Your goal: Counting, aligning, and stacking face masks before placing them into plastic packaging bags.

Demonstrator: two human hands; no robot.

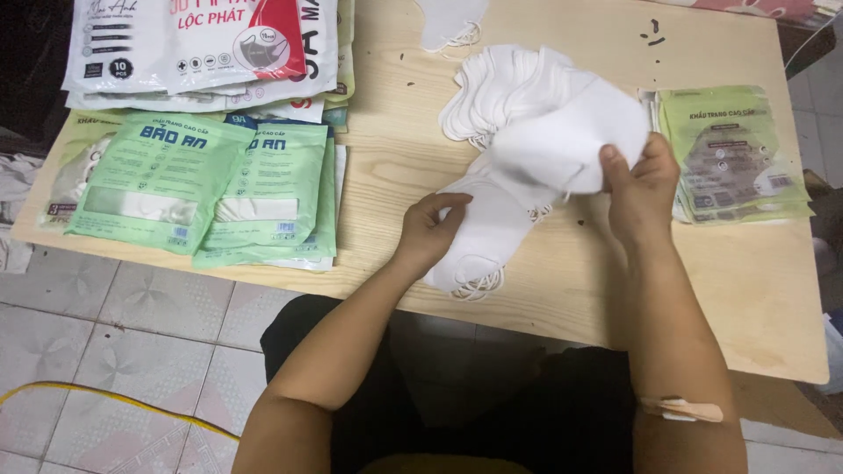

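- Fingers of the right hand (pixel 639 180) were pinched on one white mask (pixel 571 140), lifted above the fanned stack (pixel 500 92).
- Left hand (pixel 432 230) was closed on the lower mask pile (pixel 481 241) at the table (pixel 562 290) edge.
- Masks were judged light, soft and floppy; an edge grip seemed best.

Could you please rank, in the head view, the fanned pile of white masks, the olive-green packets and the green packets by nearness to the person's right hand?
From the right hand:
1. Fanned pile of white masks, touching it, just left.
2. Olive-green packets, close by on its right.
3. Green packets, far across the table on the left.
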